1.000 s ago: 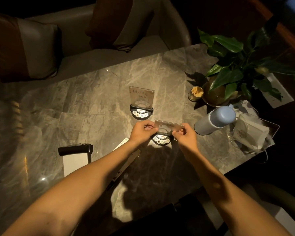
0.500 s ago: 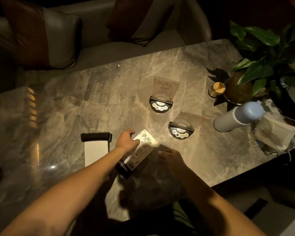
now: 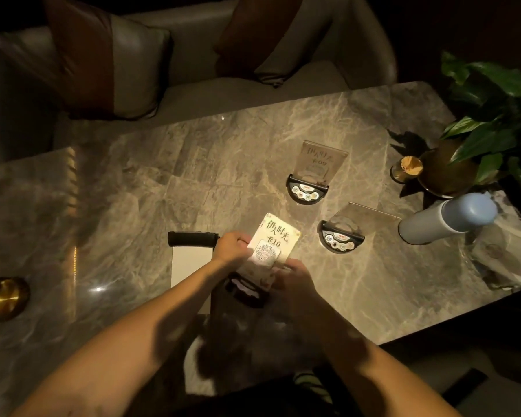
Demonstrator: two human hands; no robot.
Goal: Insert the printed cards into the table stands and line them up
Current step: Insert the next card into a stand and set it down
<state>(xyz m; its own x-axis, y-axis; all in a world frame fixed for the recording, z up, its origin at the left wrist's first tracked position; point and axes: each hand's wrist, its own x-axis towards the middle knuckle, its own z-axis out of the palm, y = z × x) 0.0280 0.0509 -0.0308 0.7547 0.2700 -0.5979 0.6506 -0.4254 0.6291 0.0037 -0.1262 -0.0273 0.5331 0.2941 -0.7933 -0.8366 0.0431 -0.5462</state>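
A printed card (image 3: 272, 245) with dark characters and a round code pattern is held just above the marble table (image 3: 133, 212). My left hand (image 3: 232, 247) pinches its left edge and my right hand (image 3: 295, 276) grips its lower right corner. A dark stand base (image 3: 245, 291) lies under the card between my hands, partly hidden. To the right stands a clear stand (image 3: 343, 233) on a black button base, its panel showing no card. Behind it a second stand (image 3: 312, 176) holds a printed card.
A black-topped white holder (image 3: 191, 254) sits left of my hands. A pale blue bottle (image 3: 445, 219) lies at the right, beside a potted plant (image 3: 475, 139), a small toothpick jar (image 3: 406, 168) and wrapped packets (image 3: 500, 254). A brass object (image 3: 3, 296) sits far left. A sofa with cushions runs behind.
Both hands left the clear stand at the right and came to the card near the front. The left hand took the card first, then the right hand joined and it was lifted.
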